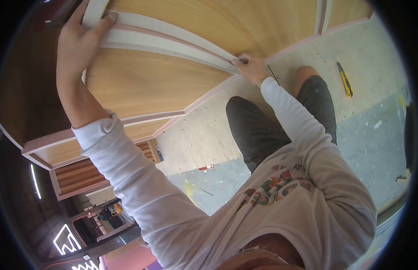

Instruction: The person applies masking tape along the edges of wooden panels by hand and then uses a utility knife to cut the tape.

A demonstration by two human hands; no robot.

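Observation:
A long white strip [173,31] runs along a divider of the wooden cabinet [141,83], with a pinkish band beside it. My left hand [80,47] grips the strip's upper end at the cabinet's top edge. Its thumb presses on the front, and its other fingers are partly hidden behind the edge. At the strip's lower end, close to the floor, my right hand [251,69] is closed with fingertips pinched against it. Both knees point toward the cabinet, the right forearm passing between them.
A yellow and black utility knife [345,81] lies on the pale plywood sheet [202,135] to the right. Grey, paint-spotted floor [366,148] extends behind it. A small red item [206,168] lies near the sheet's edge. Slatted wood [78,177] stands farther left.

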